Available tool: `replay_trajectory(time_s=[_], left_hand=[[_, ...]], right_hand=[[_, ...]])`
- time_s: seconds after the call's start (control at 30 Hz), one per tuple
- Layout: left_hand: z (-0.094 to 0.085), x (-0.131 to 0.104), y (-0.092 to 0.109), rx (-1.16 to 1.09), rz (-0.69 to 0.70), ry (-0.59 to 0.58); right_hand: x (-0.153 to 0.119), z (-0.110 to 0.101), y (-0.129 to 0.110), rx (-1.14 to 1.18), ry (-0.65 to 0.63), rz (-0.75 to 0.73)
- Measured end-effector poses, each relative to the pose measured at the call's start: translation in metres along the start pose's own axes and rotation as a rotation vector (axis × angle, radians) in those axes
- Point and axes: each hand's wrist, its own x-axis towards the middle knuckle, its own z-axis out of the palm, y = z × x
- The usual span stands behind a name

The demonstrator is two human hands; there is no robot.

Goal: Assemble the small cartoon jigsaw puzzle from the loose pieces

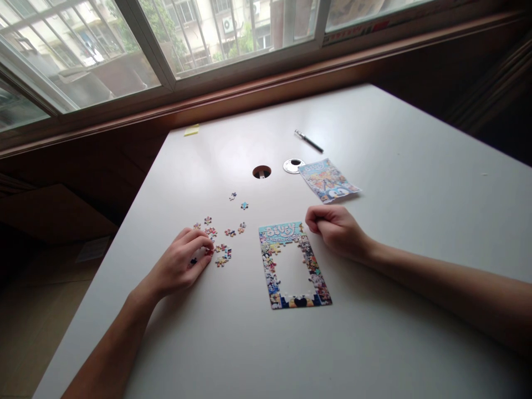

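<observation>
A black pen (310,142) lay at upper center, above a grommet cover (287,167) and round cable hole (261,170); a yellow sticky note (192,130) sat upper left, below a window (154,57).

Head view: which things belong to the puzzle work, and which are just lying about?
Puzzle work:
loose pieces, by the left hand
puzzle with open middle, beside the right hand
printed sheet, probably the reference picture

Apparently lying about:
pen
yellow slip
round metallic cover

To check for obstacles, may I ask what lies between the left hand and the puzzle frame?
In the head view, several loose puzzle pieces lie near the left hand; from them to the puzzle frame, bare white tabletop shows.
</observation>
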Motion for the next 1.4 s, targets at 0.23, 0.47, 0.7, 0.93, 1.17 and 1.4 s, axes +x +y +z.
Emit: replay_trajectory(time_s=[0.23,0.47,0.7,0.93,1.17,1.4], left_hand=[[0.0013,-0.0017,0.001,-0.08,0.023,0.035],[0.0047,-0.002,-0.0011,-0.11,0.113,0.258],[0.0052,-0.002,-0.004,-0.087,0.085,0.358],[0.0085,-0.0026,-0.005,-0.011,0.111,0.484],[0.0082,-0.0025,-0.0052,0.004,0.117,0.491],[0.0045,-0.0016,-0.0025,0.001,0.131,0.415]], right_hand=[[0.0002,-0.0001,-0.0016,0.005,-0.001,-0.008],[0.0003,-0.0001,-0.0018,0.004,-0.003,-0.005],[-0.0001,0.0002,-0.0013,-0.001,-0.001,-0.009],[-0.0001,-0.0001,0.0006,-0.001,-0.002,-0.028],[0.0001,0.0001,0.0007,-0.008,-0.001,-0.027],[-0.0003,-0.0002,0.0006,-0.012,0.001,-0.03]])
